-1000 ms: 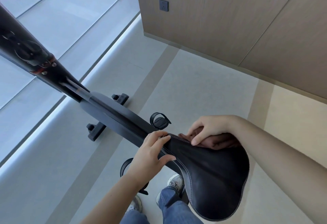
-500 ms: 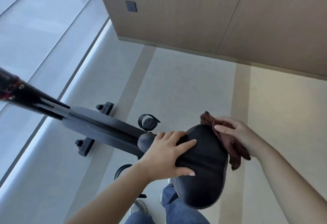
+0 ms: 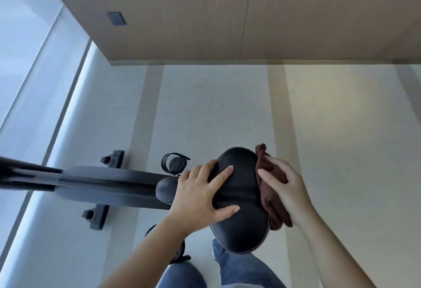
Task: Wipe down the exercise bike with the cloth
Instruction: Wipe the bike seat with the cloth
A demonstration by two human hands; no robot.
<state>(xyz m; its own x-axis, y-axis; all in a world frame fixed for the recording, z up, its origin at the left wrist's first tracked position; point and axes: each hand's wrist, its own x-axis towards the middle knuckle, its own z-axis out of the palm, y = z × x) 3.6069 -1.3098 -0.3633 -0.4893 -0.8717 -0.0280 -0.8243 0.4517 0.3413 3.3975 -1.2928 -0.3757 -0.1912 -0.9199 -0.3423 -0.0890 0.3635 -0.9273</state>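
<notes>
Brown cloth [image 3: 266, 197] is sitting bunched under our right grip [image 3: 287, 187], which is pressing it with fairly straight, spread fingers against the wide back edge of the seat [image 3: 241, 226]. Whether any finger is hooking under the fabric, we cannot tell. Our left grip [image 3: 198, 196] is lying flat and wide on the seat top, holding nothing and steadying the seat just across from the right grip.

We are judging the job to be at the seat stage, with the cloth working only the rear rim. The frame [image 3: 109, 180], the pedal [image 3: 174, 163] and the floor foot [image 3: 98, 214] are all lying beyond the left grip, well away from the cloth. Nothing is showing us which surfaces are already clean, so we are counting those parts as probably left to do.

The seat's long axis is running from the right grip through the left grip and on along the frame. Its narrow nose is pointing away from the right grip and peeking out just past the left one. The cloth is lying crosswise to that line, along the rear edge. One end is poking out beyond the right grip's fingertips and the other is hanging below its palm.
</notes>
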